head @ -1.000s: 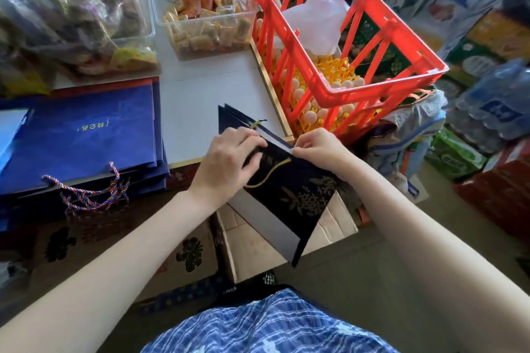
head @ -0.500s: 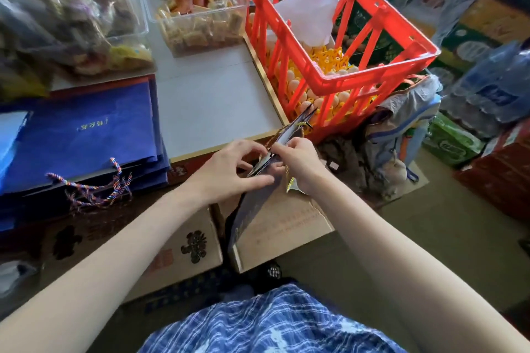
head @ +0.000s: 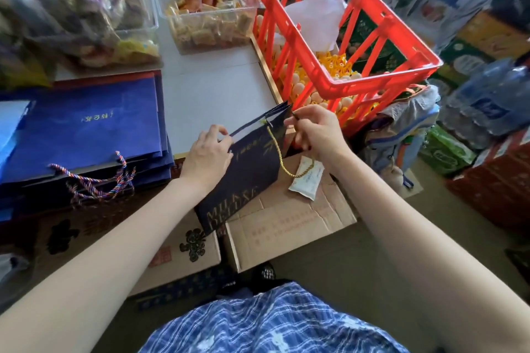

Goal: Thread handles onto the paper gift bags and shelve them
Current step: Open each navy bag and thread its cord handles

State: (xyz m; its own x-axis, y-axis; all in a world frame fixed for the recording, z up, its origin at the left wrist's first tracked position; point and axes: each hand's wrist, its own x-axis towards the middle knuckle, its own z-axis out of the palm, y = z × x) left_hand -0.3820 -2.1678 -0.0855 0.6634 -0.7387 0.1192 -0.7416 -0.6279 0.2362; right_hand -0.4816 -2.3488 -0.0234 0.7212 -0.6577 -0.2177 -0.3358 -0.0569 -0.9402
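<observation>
Cluttered stockroom w/ a white table (head: pixel 218 94) and an orange crate (head: pixel 338 46) to the right. Held over cardboard boxes (head: pixel 289 226) in front of the person is a dark navy gift bag (head: pixel 243 178), tilted, mouth up. Left hand (head: pixel 208 153) pinches the bag's top edge; right hand (head: pixel 317 130) pinches the free end of a gold cord handle (head: pixel 279 157) — one end already sits in a hole, the rest hangs in a loop. Best approach, prob.: keep the rim taut, aim the cord tip square at the 2nd hole — then knot inside. Finished blue bags (head: pixel 83 135) lie stacked on the left.
</observation>
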